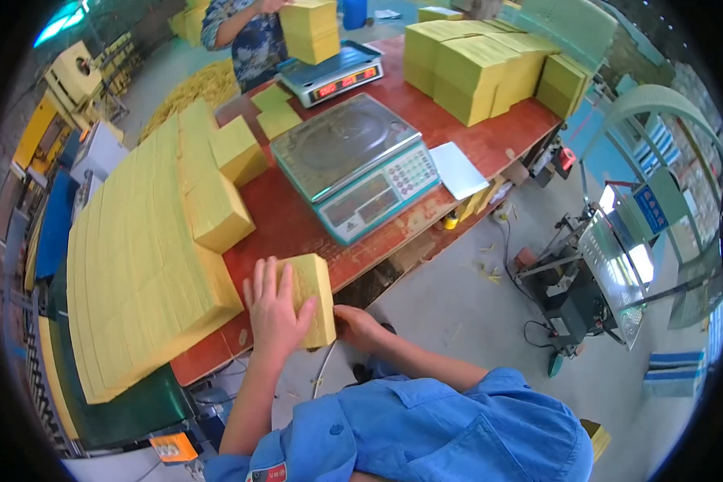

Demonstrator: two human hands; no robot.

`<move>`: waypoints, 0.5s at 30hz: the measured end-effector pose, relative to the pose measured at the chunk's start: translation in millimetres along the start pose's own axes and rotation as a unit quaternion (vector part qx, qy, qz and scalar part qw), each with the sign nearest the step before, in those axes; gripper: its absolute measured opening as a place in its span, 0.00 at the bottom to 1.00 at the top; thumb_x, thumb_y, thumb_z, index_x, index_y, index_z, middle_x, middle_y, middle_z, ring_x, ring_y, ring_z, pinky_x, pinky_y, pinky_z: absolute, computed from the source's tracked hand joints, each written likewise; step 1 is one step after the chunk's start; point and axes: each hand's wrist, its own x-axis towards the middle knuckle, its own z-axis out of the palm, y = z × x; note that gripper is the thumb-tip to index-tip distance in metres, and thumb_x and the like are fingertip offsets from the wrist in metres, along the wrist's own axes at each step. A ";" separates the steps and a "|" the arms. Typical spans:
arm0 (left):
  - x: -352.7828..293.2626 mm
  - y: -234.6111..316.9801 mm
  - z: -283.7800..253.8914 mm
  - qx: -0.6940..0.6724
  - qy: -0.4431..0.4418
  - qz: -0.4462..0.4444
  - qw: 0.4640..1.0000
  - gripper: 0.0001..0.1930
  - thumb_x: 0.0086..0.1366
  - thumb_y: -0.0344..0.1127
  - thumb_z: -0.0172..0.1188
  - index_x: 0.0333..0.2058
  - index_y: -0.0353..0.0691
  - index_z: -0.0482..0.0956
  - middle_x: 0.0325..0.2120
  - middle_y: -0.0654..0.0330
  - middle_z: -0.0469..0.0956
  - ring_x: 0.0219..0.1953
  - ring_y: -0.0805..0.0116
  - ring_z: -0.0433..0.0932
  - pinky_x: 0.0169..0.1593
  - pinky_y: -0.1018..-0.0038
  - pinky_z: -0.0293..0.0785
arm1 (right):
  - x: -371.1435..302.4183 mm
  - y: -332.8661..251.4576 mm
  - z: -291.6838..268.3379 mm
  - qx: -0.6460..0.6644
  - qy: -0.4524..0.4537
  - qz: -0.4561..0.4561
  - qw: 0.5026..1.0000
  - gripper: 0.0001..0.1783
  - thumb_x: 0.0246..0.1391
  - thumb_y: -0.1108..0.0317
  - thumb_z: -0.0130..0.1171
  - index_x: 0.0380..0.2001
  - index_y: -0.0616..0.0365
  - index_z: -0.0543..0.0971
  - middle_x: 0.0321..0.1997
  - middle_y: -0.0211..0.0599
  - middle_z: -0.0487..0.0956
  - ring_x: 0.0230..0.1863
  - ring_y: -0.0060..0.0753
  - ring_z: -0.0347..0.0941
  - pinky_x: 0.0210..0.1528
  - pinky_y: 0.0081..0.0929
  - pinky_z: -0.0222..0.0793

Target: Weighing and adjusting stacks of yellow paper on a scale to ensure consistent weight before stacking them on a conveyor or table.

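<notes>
A block-like stack of yellow paper [320, 293] stands at the near edge of the red table, partly overhanging it. My left hand [277, 309] is closed on this stack from its left, with the fingers laid along it and the thumb reaching across. Close to the stack's lower right edge is my right hand [360, 328]. Its fingertips are dark and partly hidden, so whether they grip the stack is unclear. Left of my left hand lies a long row of yellow paper stacks [136, 257], with a shorter block [217, 213] against its right side.
A teal-edged digital scale [353, 161] sits mid-table, with a white sheet [456, 170] beside it. Farther back, another person holds a yellow stack [312, 32] above a second scale [329, 72]. More yellow stacks [478, 68] stand far right. A metal machine [594, 281] is right of the table.
</notes>
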 end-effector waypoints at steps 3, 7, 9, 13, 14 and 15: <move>-8.1 10.2 5.7 -0.035 0.003 -0.083 0.996 0.32 0.61 0.47 0.58 0.61 0.38 0.66 0.63 0.42 0.59 0.66 0.42 0.56 0.67 0.51 0.52 | 5.2 -4.4 -4.2 -0.026 -0.001 -0.002 1.000 0.19 0.64 0.60 0.48 0.50 0.60 0.75 0.47 0.38 0.80 0.45 0.32 0.77 0.48 0.34 0.75; -18.2 -30.7 16.7 -0.172 -0.002 -0.188 0.967 0.30 0.67 0.46 0.52 0.63 0.37 0.64 0.63 0.44 0.61 0.65 0.47 0.61 0.67 0.60 0.56 | 0.6 -34.1 7.9 -0.101 -0.057 0.008 0.993 0.24 0.65 0.55 0.49 0.55 0.62 0.72 0.46 0.34 0.79 0.43 0.28 0.76 0.45 0.31 0.75; -7.3 -32.6 10.7 -0.399 0.019 -0.214 0.891 0.28 0.69 0.45 0.50 0.64 0.37 0.63 0.64 0.45 0.61 0.65 0.51 0.62 0.66 0.62 0.57 | -10.6 -64.9 23.8 -0.207 -0.101 -0.051 0.972 0.24 0.67 0.55 0.46 0.57 0.62 0.71 0.51 0.34 0.77 0.50 0.27 0.72 0.53 0.31 0.69; 38.5 -0.4 17.4 -0.650 0.142 -0.186 0.723 0.27 0.74 0.45 0.41 0.64 0.35 0.61 0.59 0.54 0.68 0.60 0.62 0.68 0.63 0.68 0.61 | -23.0 -171.2 34.4 -0.400 -0.103 -0.245 0.877 0.23 0.67 0.56 0.48 0.54 0.63 0.74 0.55 0.36 0.73 0.57 0.29 0.68 0.59 0.32 0.64; 58.3 15.0 18.9 -0.690 0.152 -0.203 0.678 0.26 0.74 0.47 0.41 0.63 0.36 0.62 0.58 0.56 0.69 0.58 0.63 0.69 0.62 0.69 0.64 | -26.0 -206.3 46.8 -0.445 -0.118 -0.384 0.800 0.18 0.62 0.68 0.49 0.52 0.65 0.75 0.52 0.46 0.75 0.56 0.40 0.70 0.60 0.34 0.63; 86.9 35.6 21.8 -0.729 0.163 -0.209 0.631 0.26 0.74 0.48 0.42 0.62 0.37 0.63 0.56 0.58 0.70 0.56 0.64 0.70 0.60 0.69 0.66 | -26.1 -238.2 51.9 -0.500 -0.098 -0.441 0.739 0.18 0.60 0.68 0.51 0.51 0.64 0.76 0.57 0.48 0.71 0.59 0.45 0.68 0.61 0.35 0.61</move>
